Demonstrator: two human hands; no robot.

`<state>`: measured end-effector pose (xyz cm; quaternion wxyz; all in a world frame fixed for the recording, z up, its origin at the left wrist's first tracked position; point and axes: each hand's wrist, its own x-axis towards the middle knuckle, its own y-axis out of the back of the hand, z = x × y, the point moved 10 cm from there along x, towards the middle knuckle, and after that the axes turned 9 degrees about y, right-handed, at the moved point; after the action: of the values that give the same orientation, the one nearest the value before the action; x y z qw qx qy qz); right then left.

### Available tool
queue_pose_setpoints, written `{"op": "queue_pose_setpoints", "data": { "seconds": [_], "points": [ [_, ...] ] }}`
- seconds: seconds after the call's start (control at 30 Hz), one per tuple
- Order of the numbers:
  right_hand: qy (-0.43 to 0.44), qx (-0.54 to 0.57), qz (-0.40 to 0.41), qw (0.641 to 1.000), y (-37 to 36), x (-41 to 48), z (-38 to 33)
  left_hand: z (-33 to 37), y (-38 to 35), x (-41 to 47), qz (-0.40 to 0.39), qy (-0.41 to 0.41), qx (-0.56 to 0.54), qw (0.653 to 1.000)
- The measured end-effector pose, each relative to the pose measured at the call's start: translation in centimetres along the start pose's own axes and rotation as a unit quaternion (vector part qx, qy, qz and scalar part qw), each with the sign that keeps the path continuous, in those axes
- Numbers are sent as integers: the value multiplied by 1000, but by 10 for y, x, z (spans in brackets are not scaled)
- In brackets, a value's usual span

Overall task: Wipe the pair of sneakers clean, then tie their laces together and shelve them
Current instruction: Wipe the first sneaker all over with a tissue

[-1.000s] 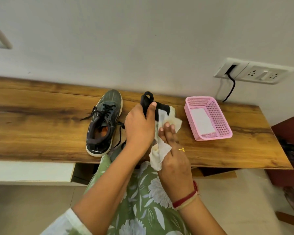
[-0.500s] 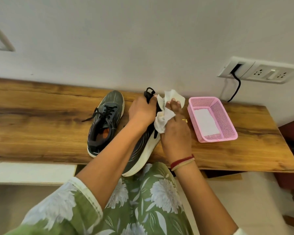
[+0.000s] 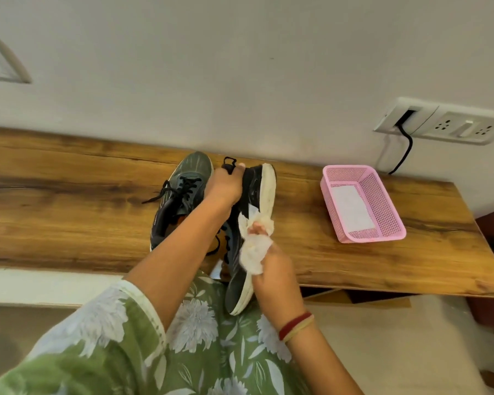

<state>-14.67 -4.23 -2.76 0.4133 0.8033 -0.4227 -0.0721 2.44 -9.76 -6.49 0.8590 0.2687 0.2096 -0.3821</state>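
Sneaker (image 3: pixel 196 169) on wooden counter (image 3: pixel 69 201), white wall (image 3: pixel 240 67)

We find open wood on the shelf (image 3: pixel 54 201) left of the resting sneaker (image 3: pixel 190 178), and a gap between the held sneaker (image 3: pixel 253 186) and the pink basket (image 3: pixel 388 212). The wall (image 3: pixel 240 81) closes the back, where a black cable (image 3: pixel 408 146) hangs.

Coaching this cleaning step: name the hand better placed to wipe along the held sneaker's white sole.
Right. The right hand grips the wipe against the sole of the held sneaker; the left hand grips its heel end, steadying it, and probably should stay there.
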Motion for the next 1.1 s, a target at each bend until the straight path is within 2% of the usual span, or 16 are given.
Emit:
{"op": "queue_pose_setpoints", "data": {
  "seconds": [0.07,0.13,0.17,0.27,0.33,0.4,0.5,0.67,0.77,0.87,1.0,1.1],
  "points": [
    [-10,63,60,996,30,14,-5,-4,10,-3,11,-30,21,999],
    [21,41,120,992,59,39,-12,-8,13,-7,11,-61,24,998],
    [39,12,111,993,61,55,-14,-10,12,-8,4,-74,17,997],
    [48,-44,-11,998,29,92,-5,-15,5,-12,-27,-108,-15,994],
    [46,-77,-55,995,13,95,3,-17,4,-16,-33,-135,-23,990],
    [61,-122,-60,989,7,89,4,-22,3,-20,-52,-161,-39,985],
    [87,-174,-61,979,2,78,0,-28,-3,-32,-79,-213,-3,974],
    [85,-218,-48,971,-1,67,6,-37,1,-39,-51,-255,18,965],
    [55,-208,-123,969,-16,52,18,-55,-1,-44,-65,-268,44,960],
    [48,-199,-150,967,-26,37,23,-77,3,-49,-20,-265,43,963],
    [91,-218,-132,963,-39,30,11,-89,10,-46,46,-248,31,967],
    [113,-231,-161,953,-47,10,4,-90,15,-44,64,-233,37,970]
  ]
}}
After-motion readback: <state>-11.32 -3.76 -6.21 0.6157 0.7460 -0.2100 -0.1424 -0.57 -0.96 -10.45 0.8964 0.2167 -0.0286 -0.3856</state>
